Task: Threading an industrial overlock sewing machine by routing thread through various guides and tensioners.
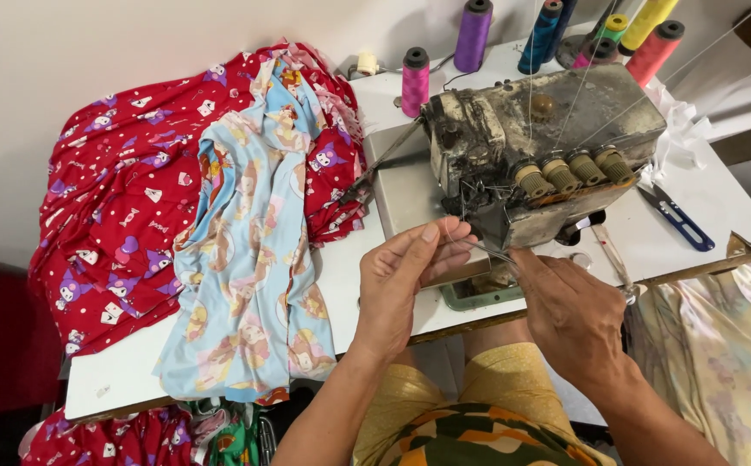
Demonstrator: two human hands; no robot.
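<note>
Thread (pixel 479 244), a thin pale strand, runs between the two hands just in front of the worn overlock sewing machine (pixel 539 147) on the white tabletop (pixel 703 203). Its long axis slants from upper left down to lower right. The left hand (pixel 405 280) pinches the upper end between thumb and fingertips, close under the needle area; the right hand (pixel 569 315) holds the lower end, fingers closed toward the machine's front. Both hands sit near each other but apart, the left one nearer the needle area. Coloured thread cones (pixel 416 79) stand behind the machine, blue-handled scissors (pixel 677 217) lie to its right, and light blue printed fabric (pixel 250 259) drapes over red printed fabric (pixel 125 198) on the left.
</note>
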